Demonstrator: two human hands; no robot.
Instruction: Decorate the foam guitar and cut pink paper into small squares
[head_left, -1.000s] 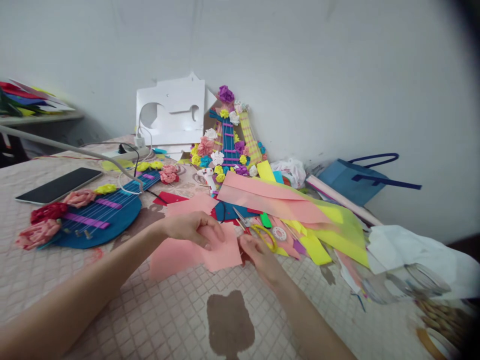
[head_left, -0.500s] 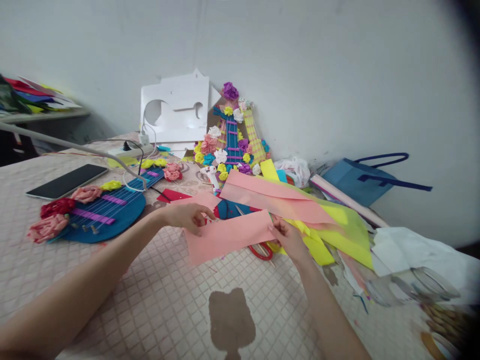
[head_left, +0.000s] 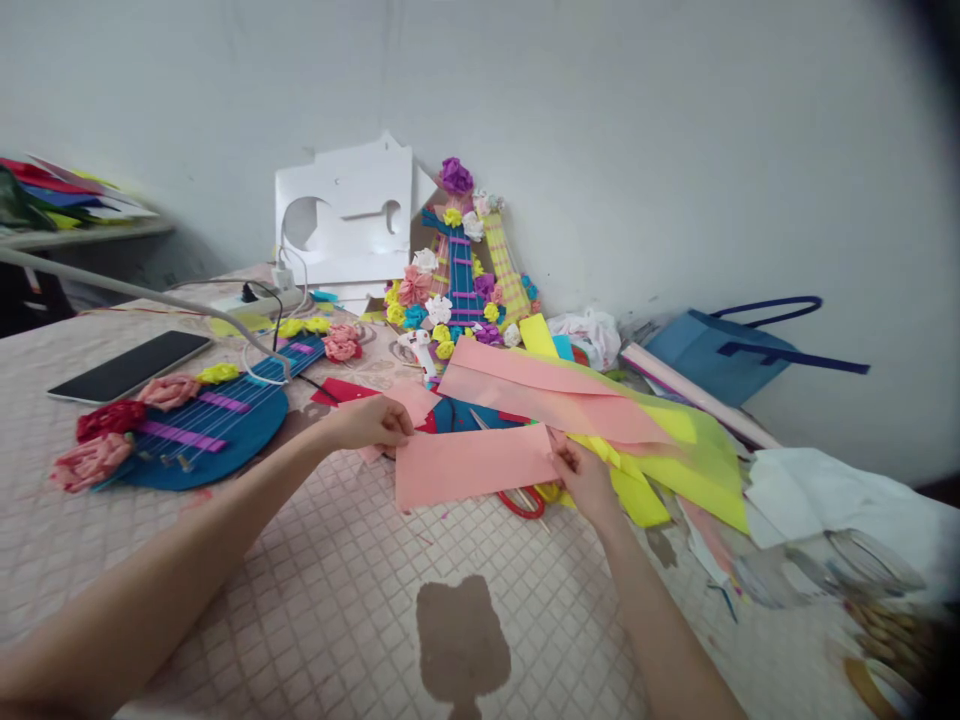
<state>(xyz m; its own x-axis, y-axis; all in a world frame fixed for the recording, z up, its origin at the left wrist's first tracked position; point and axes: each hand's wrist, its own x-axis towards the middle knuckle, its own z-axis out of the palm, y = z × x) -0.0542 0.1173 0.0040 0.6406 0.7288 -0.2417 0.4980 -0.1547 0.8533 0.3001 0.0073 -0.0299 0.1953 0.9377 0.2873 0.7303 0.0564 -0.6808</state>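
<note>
A flat strip of pink crepe paper (head_left: 474, 466) stretches between my two hands above the table. My left hand (head_left: 381, 424) pinches its upper left corner, and my right hand (head_left: 581, 475) grips its right edge. Red-handled scissors (head_left: 523, 502) lie partly under the strip's right end, blades pointing away. Behind it rest a larger folded pink sheet (head_left: 555, 395) and yellow crepe paper (head_left: 697, 470). A smaller pink piece (head_left: 411, 398) lies beyond my left hand, beside a white glue gun (head_left: 420, 350).
At left lie a blue guitar-shaped craft (head_left: 225, 425) with paper roses and a black phone (head_left: 129, 366). More decorated guitars (head_left: 465, 270) lean against the wall beside white cut-out board (head_left: 345, 215). A blue bag (head_left: 724, 355) and glass jar (head_left: 832, 565) stand at right. A cable (head_left: 150, 290) arches across the left.
The pink strip has been pulled straighter and levelled, its left end shifting right and up. My left hand has moved from over the paper to its corner.
</note>
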